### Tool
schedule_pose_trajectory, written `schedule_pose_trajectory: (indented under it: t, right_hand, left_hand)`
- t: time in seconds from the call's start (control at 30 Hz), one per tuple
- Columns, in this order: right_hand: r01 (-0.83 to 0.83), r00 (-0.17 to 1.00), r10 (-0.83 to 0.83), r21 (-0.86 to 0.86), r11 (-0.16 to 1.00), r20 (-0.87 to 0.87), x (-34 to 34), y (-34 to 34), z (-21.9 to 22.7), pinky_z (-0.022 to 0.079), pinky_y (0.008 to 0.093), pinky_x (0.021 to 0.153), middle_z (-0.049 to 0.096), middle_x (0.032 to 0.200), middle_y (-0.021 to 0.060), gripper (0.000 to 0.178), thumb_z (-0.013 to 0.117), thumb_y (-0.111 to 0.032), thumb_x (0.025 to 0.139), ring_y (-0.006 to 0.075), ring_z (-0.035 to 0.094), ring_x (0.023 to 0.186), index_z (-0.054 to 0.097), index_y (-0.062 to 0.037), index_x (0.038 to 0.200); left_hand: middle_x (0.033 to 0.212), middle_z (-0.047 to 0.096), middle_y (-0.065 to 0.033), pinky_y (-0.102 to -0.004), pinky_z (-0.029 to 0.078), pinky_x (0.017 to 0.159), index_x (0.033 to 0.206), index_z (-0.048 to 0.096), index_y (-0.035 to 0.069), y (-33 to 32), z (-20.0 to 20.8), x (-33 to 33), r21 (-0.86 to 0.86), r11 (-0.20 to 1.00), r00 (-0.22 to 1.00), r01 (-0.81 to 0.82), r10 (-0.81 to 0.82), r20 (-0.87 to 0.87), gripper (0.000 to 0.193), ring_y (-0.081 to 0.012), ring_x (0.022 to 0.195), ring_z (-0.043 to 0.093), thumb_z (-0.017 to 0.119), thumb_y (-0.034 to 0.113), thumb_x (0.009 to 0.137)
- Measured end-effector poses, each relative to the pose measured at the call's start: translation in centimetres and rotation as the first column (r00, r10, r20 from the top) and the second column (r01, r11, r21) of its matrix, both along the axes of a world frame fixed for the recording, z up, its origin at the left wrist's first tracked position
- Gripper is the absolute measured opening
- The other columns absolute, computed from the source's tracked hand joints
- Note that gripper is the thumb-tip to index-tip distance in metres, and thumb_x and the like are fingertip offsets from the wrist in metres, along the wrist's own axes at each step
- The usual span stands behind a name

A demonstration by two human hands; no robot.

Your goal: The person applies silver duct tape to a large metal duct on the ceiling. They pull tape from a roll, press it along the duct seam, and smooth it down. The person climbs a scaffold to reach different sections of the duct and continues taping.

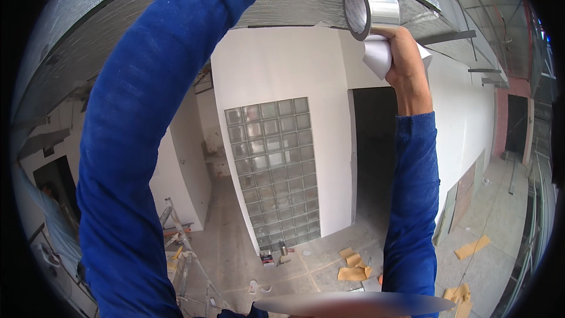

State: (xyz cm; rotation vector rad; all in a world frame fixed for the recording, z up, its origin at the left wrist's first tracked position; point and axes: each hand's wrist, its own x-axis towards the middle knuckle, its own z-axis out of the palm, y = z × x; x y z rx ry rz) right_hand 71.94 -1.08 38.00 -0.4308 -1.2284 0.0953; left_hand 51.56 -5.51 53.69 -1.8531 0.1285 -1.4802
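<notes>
Partly hidden: right fingers (393, 33), holding silver tape roll (379, 10), white paper (377, 57) | left fingers: cropped, can't tell

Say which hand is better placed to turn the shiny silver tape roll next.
Probably the right hand: it grips curled white paper just below the tape roll. The left hand is out of view past the top edge.

1 tape roll (384, 10), 1 stepladder (187, 254)
</notes>
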Motion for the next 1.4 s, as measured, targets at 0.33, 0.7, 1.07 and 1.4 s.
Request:
schedule_pose_trajectory:
  t: [0.33, 0.7, 1.07, 1.4]
  right_hand:
    - [0.029, 1.0, -0.027, -0.083, 0.996, 0.014, 0.4, -0.1, 0.2, 0.061, 0.0408, 0.076, 0.072, 0.105, 0.0197, 0.042, 0.064, -0.023, 0.095, 0.0249, 0.074, 0.084, 0.066, 0.0074, 0.123]
    - [0.151, 0.988, -0.149, -0.076, 0.986, 0.03, 0.4, 0.3, 0.2, 0.061, 0.0474, 0.081, 0.069, 0.108, 0.0259, 0.05, 0.059, -0.026, 0.096, 0.0308, 0.074, 0.09, 0.06, 0.0135, 0.127]
    - [0.116, 0.993, -0.116, -0.074, 0.991, -0.001, 0.7, 0.5, 0.3, 0.062, 0.0408, 0.076, 0.072, 0.103, 0.0201, 0.041, 0.06, -0.023, 0.096, 0.0242, 0.075, 0.084, 0.065, 0.0102, 0.121]
    - [0.163, 0.986, -0.164, -0.089, 0.983, -0.002, 0.8, 0.5, 0.4, 0.062, 0.0349, 0.068, 0.072, 0.094, 0.0155, 0.037, 0.063, -0.022, 0.097, 0.0182, 0.072, 0.072, 0.068, 0.0101, 0.113]
  left_hand:
    - [0.101, 0.073, -0.0368, -0.0491, 0.059, 0.093, 0.094, 0.077, -0.011, -0.6, 0.0, 1.9, -0.064, 0.984, 0.971, -0.165, 0.174, 0.164, 0.033, -0.0491, 0.104, 0.073, 0.068, 0.017, 0.078]
    - [0.101, 0.075, -0.0329, -0.0486, 0.059, 0.092, 0.091, 0.079, -0.005, -0.7, -0.5, 1.3, 0.006, 0.98, 0.974, -0.199, 0.197, 0.108, 0.027, -0.0466, 0.102, 0.074, 0.071, 0.016, 0.077]
    - [0.105, 0.077, -0.0247, -0.0455, 0.058, 0.093, 0.099, 0.08, 0.001, -0.9, -2.3, 1.4, 0.043, 0.959, 0.951, -0.282, 0.273, 0.146, 0.043, -0.04, 0.106, 0.074, 0.086, 0.034, 0.073]
    - [0.097, 0.077, -0.0238, -0.045, 0.058, 0.091, 0.105, 0.08, 0.001, -0.1, 0.2, -0.8, 0.097, 0.968, 0.973, -0.231, 0.228, 0.036, 0.034, -0.0398, 0.102, 0.075, 0.084, 0.023, 0.079]
